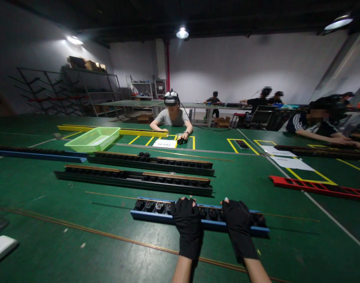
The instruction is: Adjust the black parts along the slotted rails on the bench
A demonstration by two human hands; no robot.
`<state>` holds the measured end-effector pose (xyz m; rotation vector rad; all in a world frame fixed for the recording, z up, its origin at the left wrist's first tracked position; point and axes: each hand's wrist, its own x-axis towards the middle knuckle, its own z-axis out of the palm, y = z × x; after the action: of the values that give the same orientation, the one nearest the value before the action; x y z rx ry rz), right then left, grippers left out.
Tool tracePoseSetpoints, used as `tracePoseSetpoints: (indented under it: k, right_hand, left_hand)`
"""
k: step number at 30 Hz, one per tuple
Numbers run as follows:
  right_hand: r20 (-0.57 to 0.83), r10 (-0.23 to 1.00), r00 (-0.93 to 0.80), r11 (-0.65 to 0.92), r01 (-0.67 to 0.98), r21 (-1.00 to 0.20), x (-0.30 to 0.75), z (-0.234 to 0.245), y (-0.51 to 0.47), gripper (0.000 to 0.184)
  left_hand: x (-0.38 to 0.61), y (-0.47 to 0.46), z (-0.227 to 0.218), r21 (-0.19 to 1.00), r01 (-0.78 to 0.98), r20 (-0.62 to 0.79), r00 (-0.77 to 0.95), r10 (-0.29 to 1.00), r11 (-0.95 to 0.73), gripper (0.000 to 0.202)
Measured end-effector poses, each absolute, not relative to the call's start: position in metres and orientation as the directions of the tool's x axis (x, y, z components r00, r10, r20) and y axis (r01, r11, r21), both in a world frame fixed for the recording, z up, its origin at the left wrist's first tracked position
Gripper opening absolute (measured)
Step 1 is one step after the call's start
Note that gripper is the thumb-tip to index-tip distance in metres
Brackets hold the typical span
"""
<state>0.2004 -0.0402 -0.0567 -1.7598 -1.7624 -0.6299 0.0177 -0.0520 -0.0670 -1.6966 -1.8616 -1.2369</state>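
Left hand (pixel 188 226) and right hand (pixel 239 230), both in black fingerless gloves, rest on a blue rail (pixel 168 217) carrying a row of black socket blocks (pixel 156 207). Fingers (pixel 182 204) pressed together, curled over the rail; whether they grip or merely touch cannot be told. Rail lies on the green desk (pixel 50 251) nearest the person, long axis crosswise, right end slightly nearer. Thin copper rod (pixel 115 236) lies just beside it. Farther on, two dark rails with brass strips (pixel 150 165) run roughly parallel. Beyond those, a slotted green plastic basket (pixel 93 139) holds a white item (pixel 96 140), too indistinct to identify.
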Motion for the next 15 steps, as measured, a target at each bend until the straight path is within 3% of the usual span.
tracePoseSetpoints:
  k: [15]
  right_hand:
    - [0.683,0.73,0.033,0.023,0.997,-0.073,0.2002,-0.0566,-0.0407,0.047]
  left_hand:
    - [0.0163,-0.0513,-0.0691,0.357,0.929,0.745,-0.219,0.631,-0.099,0.021]
